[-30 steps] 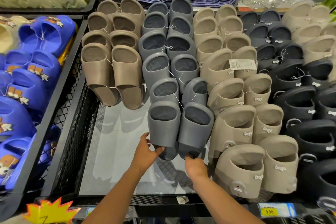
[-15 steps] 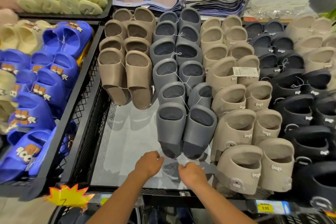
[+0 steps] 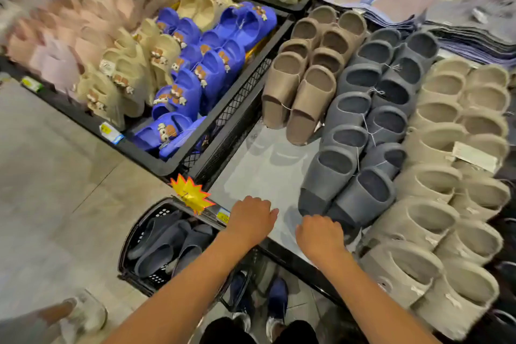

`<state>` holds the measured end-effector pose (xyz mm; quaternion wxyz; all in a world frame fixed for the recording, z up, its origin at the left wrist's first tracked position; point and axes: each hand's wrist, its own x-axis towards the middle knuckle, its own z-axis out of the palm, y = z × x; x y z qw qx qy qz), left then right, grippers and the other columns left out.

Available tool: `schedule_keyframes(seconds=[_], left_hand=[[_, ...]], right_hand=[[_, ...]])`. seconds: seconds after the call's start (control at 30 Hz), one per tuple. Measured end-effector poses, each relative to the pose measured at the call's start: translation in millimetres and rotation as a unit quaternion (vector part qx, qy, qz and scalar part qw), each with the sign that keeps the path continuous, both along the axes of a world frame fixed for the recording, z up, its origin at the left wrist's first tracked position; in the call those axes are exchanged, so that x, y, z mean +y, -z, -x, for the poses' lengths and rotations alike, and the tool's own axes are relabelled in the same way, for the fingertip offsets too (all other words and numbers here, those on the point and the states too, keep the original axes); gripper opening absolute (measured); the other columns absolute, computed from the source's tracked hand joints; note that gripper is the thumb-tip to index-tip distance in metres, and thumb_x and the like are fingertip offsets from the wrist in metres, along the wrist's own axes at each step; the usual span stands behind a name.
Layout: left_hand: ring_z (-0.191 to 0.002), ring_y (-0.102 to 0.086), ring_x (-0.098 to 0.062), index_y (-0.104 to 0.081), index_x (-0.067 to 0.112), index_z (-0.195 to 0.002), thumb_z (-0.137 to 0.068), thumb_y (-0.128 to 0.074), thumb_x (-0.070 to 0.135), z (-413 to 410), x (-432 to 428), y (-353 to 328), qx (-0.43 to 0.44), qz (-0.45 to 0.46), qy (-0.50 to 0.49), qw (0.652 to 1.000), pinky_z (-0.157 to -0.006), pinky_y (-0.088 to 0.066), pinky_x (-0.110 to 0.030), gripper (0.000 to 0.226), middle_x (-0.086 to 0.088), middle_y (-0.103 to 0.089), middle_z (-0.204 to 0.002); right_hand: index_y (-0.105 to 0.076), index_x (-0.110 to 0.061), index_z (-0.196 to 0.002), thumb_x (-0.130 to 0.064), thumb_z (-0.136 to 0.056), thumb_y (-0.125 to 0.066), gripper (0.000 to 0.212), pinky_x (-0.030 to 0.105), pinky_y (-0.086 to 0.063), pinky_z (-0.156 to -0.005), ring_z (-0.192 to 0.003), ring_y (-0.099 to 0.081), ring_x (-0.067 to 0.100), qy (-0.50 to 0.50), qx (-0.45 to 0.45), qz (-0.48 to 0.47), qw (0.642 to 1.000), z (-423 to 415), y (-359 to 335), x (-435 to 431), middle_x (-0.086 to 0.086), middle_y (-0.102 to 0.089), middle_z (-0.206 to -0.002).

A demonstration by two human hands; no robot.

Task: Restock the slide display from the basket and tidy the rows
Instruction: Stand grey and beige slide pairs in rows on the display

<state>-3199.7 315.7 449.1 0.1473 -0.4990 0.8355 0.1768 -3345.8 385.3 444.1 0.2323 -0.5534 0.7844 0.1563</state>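
**Mia:** Where are the shoes that go up next?

**Ben:** In the black plastic basket with holes (image 3: 131, 243), down on the floor. It holds smooth dark grey foam slides (image 3: 167, 243).

**Mia:** Which hand is closer to them?

**Ben:** The left hand (image 3: 252, 216). It hangs over the front edge of the black wire display tray (image 3: 231, 131), and the basket sits just below it, to the left. The right hand (image 3: 319, 234) is further away, close to the toe of the front pair of grey rounded slides (image 3: 346, 190). I cannot tell if it touches them.

**Mia:** Are the hands holding anything?

**Ben:** No. The fingers on both are curled in, and I see nothing in them.

**Mia:** How do the slides lie in the basket?

**Ben:** They lean in a pile. Their long way runs from the near left up to the far right. So I think the left hand should go down and left, and take one by its wide strap.

**Mia:** Where is there room?

**Ben:** On the shiny bare floor of the tray, in front of the tan matte slides (image 3: 298, 100) and left of the grey row. The cream chunky slides (image 3: 435, 204) fill the right side.

**Mia:** Will the slides be hard to grab?

**Ben:** I think not. They look soft, thick and light. Thin strings tie the pairs on show, so those in the basket may come up two at a time.
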Motion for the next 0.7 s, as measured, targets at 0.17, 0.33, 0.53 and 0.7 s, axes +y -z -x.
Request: schedule_keyframes(seconds=[0.17,0.33,0.53,0.7], left_hand=[[-0.103,-0.060,-0.033,-0.061,0.009,-0.104,-0.102,-0.035,0.042,-70,33,-17,0.000,-0.016,-0.139,0.990,-0.075,-0.044,-0.038,0.042,-0.013,-0.064,-0.108],[-0.093,-0.062,-0.033,-0.061,0.011,-0.101,-0.102,-0.035,0.038,-158,76,-9,-0.037,-0.055,-0.223,0.972,-0.065,-0.042,-0.035,0.037,-0.012,-0.065,-0.103],[-0.097,-0.063,-0.031,-0.061,0.014,-0.110,-0.102,-0.037,0.033,-244,112,7,-0.058,-0.095,-0.311,0.944,-0.070,-0.045,-0.036,0.031,-0.008,-0.065,-0.108],[-0.103,-0.064,-0.034,-0.059,0.018,-0.115,-0.099,-0.038,0.033,-290,111,41,-0.059,-0.130,-0.310,0.940,-0.077,-0.048,-0.040,0.030,-0.010,-0.066,-0.114]], right_hand=[[-0.070,-0.009,-0.092,-0.025,-0.082,-0.067,0.019,0.036,-0.050,-0.073,-0.087,-0.066,0.031,-0.161,0.017,0.020,0.987,-64,-14,-8,0.010,-0.069,-0.091],[-0.062,-0.015,-0.111,-0.026,-0.095,-0.046,0.025,0.034,-0.044,-0.087,-0.109,-0.058,0.027,-0.291,-0.025,0.051,0.955,-139,-17,-6,0.006,-0.064,-0.112],[-0.069,-0.012,-0.099,-0.032,-0.085,-0.063,0.025,0.038,-0.050,-0.077,-0.096,-0.064,0.031,-0.373,-0.022,0.013,0.927,-219,-5,-4,0.011,-0.069,-0.099],[-0.057,-0.011,-0.119,-0.025,-0.095,-0.045,0.031,0.037,-0.043,-0.092,-0.117,-0.054,0.030,-0.394,-0.002,-0.033,0.918,-268,25,-8,0.011,-0.061,-0.122]])
